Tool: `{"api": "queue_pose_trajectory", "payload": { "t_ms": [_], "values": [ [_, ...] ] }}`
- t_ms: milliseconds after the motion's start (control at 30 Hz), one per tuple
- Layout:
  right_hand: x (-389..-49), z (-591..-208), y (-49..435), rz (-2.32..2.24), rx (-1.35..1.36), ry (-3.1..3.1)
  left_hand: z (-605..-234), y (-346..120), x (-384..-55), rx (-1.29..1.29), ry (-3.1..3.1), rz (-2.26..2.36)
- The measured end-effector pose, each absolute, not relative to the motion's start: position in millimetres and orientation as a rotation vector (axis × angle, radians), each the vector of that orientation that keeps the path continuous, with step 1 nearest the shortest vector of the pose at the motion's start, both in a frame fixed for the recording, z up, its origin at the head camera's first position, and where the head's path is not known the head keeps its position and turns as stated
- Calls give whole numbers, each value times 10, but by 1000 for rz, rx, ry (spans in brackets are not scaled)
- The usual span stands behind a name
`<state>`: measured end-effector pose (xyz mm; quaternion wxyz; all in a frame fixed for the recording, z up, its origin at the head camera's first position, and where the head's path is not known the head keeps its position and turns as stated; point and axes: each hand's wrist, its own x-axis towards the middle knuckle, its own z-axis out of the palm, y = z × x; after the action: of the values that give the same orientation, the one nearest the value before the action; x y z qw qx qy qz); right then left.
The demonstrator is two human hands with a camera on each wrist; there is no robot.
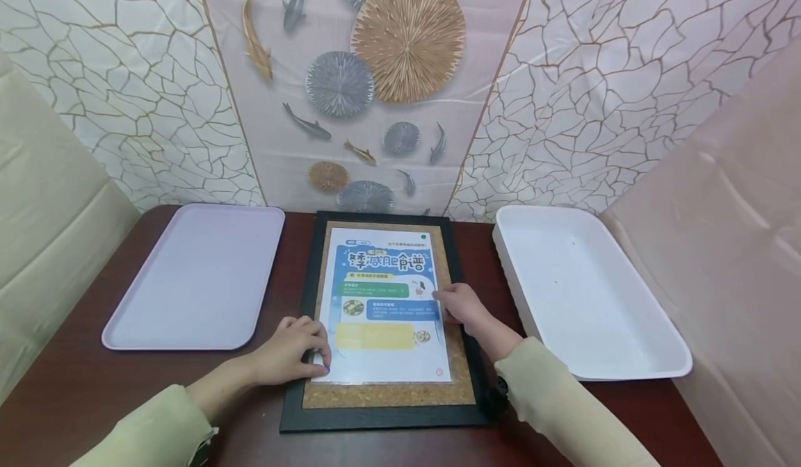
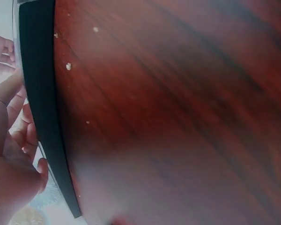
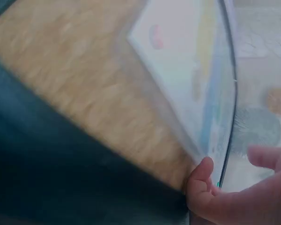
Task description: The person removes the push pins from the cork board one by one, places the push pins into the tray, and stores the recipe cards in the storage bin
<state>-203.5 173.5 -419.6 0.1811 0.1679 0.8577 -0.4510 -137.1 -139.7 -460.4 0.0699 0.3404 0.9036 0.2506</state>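
A laminated sheet [image 1: 384, 356] with a blue header, Chinese text and colored boxes lies on a cork board [image 1: 388, 397] in a black frame [image 1: 375, 420]. My left hand [image 1: 290, 352] rests across the frame's left side, its bent fingers and thumb touching the sheet's lower left edge. At the sheet's right edge, my right hand [image 1: 466, 305] touches it about halfway up. Bent fingers [image 3: 201, 180] meet the sheet's edge in the right wrist view, with the thumb apart from them. The left wrist view shows loosely bent fingers [image 2: 25, 129] beside the frame.
A shallow pale lilac tray [image 1: 197, 276] lies to the left of the board. To its right stands a deeper white tray [image 1: 588, 290]. Dark reddish wood forms the table [image 1: 250, 411], with small crumbs near the frame. Patterned cloth [image 1: 407, 36] hangs behind.
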Motion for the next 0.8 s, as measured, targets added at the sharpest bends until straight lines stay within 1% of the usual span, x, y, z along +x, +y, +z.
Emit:
{"api": "queue_pose_trajectory", "payload": {
  "t_ms": [167,333,800],
  "values": [
    [-2072,-4261,1713,-1032,389,2570,-4548,-1366,-1356,991,2707,731],
    [-2122,-4321,1736,-910,281,2672,-4471,-1329,-1353,917,2697,705],
    [-2187,-4326,1808,-1112,322,2542,-4370,-1264,-1397,828,2635,654]
  ]
}}
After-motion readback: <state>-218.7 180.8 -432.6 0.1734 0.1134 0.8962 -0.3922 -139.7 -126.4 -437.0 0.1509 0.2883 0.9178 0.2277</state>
